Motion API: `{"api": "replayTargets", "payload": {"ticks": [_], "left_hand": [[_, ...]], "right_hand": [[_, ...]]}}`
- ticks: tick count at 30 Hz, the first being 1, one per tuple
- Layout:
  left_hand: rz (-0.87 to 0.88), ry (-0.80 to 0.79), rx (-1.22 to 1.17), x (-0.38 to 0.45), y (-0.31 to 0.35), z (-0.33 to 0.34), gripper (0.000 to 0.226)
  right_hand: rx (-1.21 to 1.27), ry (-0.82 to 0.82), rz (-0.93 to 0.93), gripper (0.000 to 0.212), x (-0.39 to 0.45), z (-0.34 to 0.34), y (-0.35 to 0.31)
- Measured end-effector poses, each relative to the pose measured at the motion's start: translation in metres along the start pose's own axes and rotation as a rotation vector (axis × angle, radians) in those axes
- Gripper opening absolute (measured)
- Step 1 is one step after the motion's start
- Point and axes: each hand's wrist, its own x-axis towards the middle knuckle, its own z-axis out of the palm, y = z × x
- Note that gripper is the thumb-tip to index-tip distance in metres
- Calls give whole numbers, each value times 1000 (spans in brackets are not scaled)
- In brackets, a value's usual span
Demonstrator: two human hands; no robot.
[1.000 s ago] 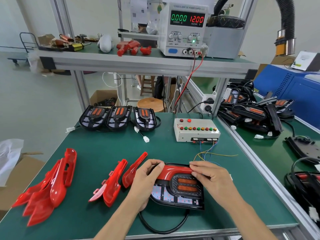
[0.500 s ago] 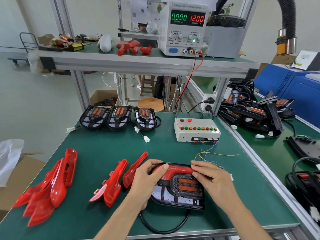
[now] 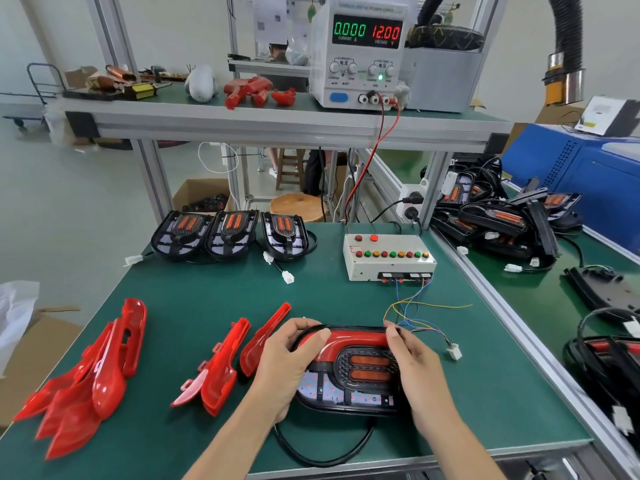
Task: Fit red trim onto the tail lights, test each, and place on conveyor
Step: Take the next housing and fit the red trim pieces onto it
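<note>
Fingers (image 3: 313, 336) of left hand (image 3: 284, 368) curl over the left end of the red trim (image 3: 349, 341), thumb on its face; right hand (image 3: 415, 368) fingers pinch the trim's right end. Trim sits along the top of the tail light (image 3: 349, 382), which lies flat at the near edge of the green surface (image 3: 194, 306), black cable looping off the front.

Left to right on the surface: pile of loose red trims (image 3: 86, 379), two more red trim pieces (image 3: 221, 368) just beside the left hand, three tail lights (image 3: 228, 233) in a row at the back, white test box (image 3: 388, 256) with red, green and yellow buttons and coloured wires trailing toward the right hand.

Cardboard box (image 3: 204, 197) on the floor behind, dark parts inside, can't tell which.

Upper shelf: power supply (image 3: 360, 53), display reads 0.000 CURRENT A, 12.00 VOLTAGE V. Heap of tail lights (image 3: 502, 216) on the neighbouring green surface at right, blue cabinet (image 3: 588, 174) behind.
</note>
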Motion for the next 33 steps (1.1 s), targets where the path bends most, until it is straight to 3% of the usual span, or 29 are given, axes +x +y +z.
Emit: {"api": "replayTargets", "payload": {"ticks": [14, 20, 28, 33], "left_hand": [[-6, -36, 29, 0, 2, 0, 35], [-71, -39, -20, -1, 3, 0, 41], [-273, -79, -130, 0, 3, -3, 32], [-283, -43, -175, 4, 9, -1, 32]], "right_hand": [[187, 48, 52, 20, 2, 8, 4], [237, 40, 81, 20, 4, 8, 3], [258, 23, 97, 22, 6, 1, 2], [263, 5, 92, 23, 4, 2, 1]]}}
